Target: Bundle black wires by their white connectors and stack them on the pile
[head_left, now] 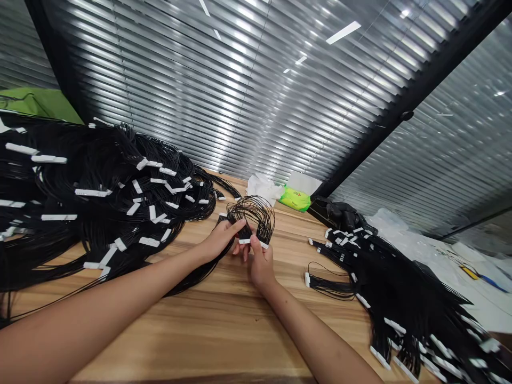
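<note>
Between my two hands is a wire harness (262,213), its thin black wires looped upward and a white connector (245,241) at their lower ends. The fingers of my right hand (262,265) pinch the connector end from below. My left hand (224,238) is closed on the black wires just left of the loop, thumb on top. Another white connector end (223,215) shows just behind my left hand, and black wires trail from there down to the left. Some fingertips are hidden behind the wires.
A large heap of black wire harnesses (108,176) with white connectors covers the left side. A second pile (400,288) lies at right. Behind my hands are crumpled white tissue (264,186) and a green packet (295,198). Yellow-and-blue-handled pliers (480,276) lie far right.
</note>
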`<state>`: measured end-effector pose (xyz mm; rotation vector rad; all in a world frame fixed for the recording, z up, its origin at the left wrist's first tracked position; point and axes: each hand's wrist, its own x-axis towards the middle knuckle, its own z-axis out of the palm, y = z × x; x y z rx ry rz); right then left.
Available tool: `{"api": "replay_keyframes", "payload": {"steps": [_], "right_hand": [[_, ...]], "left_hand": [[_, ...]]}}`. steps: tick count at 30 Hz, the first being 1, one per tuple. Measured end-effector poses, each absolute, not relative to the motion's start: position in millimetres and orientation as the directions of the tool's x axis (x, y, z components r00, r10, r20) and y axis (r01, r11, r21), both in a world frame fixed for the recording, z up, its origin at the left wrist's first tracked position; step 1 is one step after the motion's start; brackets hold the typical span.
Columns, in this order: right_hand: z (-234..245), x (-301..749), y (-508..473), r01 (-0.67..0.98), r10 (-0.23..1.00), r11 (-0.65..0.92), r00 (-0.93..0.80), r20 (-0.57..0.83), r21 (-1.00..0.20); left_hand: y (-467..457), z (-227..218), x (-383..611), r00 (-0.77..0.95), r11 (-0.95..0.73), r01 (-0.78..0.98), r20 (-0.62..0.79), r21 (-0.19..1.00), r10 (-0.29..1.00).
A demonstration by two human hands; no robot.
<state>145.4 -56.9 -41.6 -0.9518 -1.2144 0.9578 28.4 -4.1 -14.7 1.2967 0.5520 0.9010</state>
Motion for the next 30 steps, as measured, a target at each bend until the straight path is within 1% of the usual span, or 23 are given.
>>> {"api": "replay_keyframes", "payload": {"steps": [2,4,5,7,9,11,13,15,17,18,20,23,25,27,30], "right_hand": [[-44.4,146.8,-56.6,-0.058,0.943,0.317,0.128,0.308,-0.947],[-46.6,148.0,-56.3,-0.038,0.941,0.314,0.147,0.305,-0.949],[-47.4,148.4,-56.3,-0.028,0.939,0.315,0.156,0.307,-0.949],[-48.2,148.5,-56.8,-0.01,0.935,0.322,0.159,0.316,-0.947],[-47.7,148.0,-57.7,-0.007,0.932,0.332,0.155,0.327,-0.943],[-46.0,147.2,-58.4,-0.021,0.931,0.334,0.164,0.326,-0.942],[-43.5,146.5,-58.4,-0.051,0.932,0.315,0.205,0.298,-0.948],[-40.8,146.5,-57.2,-0.091,0.932,0.277,0.267,0.245,-0.957],[-38.4,147.1,-55.0,-0.124,0.931,0.243,0.309,0.196,-0.962],[-37.6,147.4,-53.8,-0.133,0.932,0.232,0.315,0.181,-0.964],[-36.8,148.1,-51.6,-0.134,0.937,0.215,0.308,0.165,-0.967],[-37.6,148.3,-49.9,-0.127,0.943,0.2,0.296,0.155,-0.972],[-39.0,148.0,-49.8,-0.132,0.946,0.195,0.288,0.15,-0.972],[-40.8,147.9,-50.3,-0.137,0.952,0.182,0.273,0.14,-0.974],[-42.4,148.2,-51.1,-0.123,0.962,0.164,0.242,0.131,-0.979]], "left_hand": [[-5.5,-13.0,26.0,0.472,-0.079,-0.189,0.161,0.979,0.867],[-6.8,-12.2,23.2,0.364,-0.183,-0.063,0.193,0.981,0.911],[-7.4,-12.1,21.8,0.296,-0.248,0.02,0.231,0.969,0.927],[-8.3,-11.5,19.0,0.178,-0.4,0.211,0.367,0.892,0.913],[-8.6,-9.9,16.5,0.128,-0.55,0.373,0.545,0.748,0.828],[-8.2,-7.4,14.2,0.179,-0.675,0.46,0.684,0.577,0.707],[-6.9,-5.2,12.1,0.273,-0.767,0.474,0.756,0.433,0.595],[-4.2,-4.8,10.3,0.394,-0.834,0.434,0.761,0.34,0.515],[-0.1,-6.2,8.8,0.491,-0.868,0.388,0.728,0.309,0.478],[2.5,-7.4,8.3,0.523,-0.876,0.365,0.708,0.316,0.474],[8.2,-9.8,7.4,0.55,-0.875,0.317,0.681,0.366,0.484],[15.8,-12.5,6.8,0.575,-0.84,0.175,0.64,0.513,0.51],[18.9,-14.0,6.7,0.607,-0.762,0.069,0.579,0.644,0.544],[20.4,-15.6,6.9,0.652,-0.663,0.018,0.493,0.749,0.575],[20.8,-17.1,7.2,0.702,-0.586,0.013,0.41,0.81,0.582]]}}
